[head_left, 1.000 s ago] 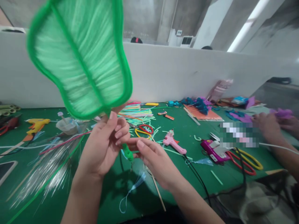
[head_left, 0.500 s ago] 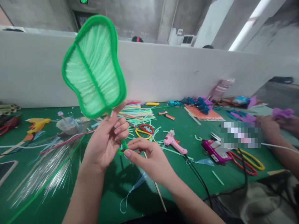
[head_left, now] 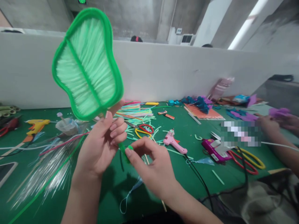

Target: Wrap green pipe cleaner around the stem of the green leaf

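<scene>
A hand fan of pale green fuzzy strands, with a bright green pipe-cleaner rim and centre rib, is raised on the left, tilted slightly left. My left hand is closed around its handle just below the fan's face. At the lower end of the handle, my right hand pinches a green pipe cleaner between thumb and forefinger. Part of the handle is hidden by the left fingers. Behind the hands lie red-and-yellow-handled scissors and a pile of pastel pipe cleaners.
A pink glue gun, a purple device and a second pair of scissors lie to the right. On the left are a yellow glue gun, a plastic cup and clear thin strips. Another person's hand works far right.
The fan has moved left and slightly up with my left hand. My right hand, still pinching the green pipe cleaner, has shifted slightly right and its fingers are more bent.
</scene>
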Action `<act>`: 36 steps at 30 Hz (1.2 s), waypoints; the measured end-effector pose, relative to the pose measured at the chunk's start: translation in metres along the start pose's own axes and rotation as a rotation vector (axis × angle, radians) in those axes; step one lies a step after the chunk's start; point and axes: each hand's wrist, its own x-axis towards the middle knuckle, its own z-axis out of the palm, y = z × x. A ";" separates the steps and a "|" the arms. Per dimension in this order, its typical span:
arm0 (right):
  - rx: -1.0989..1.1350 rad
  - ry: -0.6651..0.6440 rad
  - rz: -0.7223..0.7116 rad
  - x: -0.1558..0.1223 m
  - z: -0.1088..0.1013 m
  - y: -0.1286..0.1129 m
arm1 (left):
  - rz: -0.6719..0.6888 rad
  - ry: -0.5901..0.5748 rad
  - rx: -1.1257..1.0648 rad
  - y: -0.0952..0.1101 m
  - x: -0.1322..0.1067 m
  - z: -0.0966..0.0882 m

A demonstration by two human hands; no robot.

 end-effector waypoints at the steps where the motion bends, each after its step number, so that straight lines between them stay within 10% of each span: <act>1: 0.146 -0.042 0.107 0.001 -0.003 -0.001 | -0.010 -0.014 -0.032 0.001 -0.001 0.000; 11: 0.779 -0.174 0.403 -0.004 -0.004 0.009 | 0.019 -0.080 -0.143 0.004 -0.004 -0.003; 27: -0.244 0.156 -0.418 -0.013 0.002 0.008 | 0.243 0.037 0.266 -0.005 -0.005 0.008; 36: -0.444 0.204 -0.532 -0.009 0.019 0.022 | 0.424 0.176 0.445 -0.025 0.003 0.013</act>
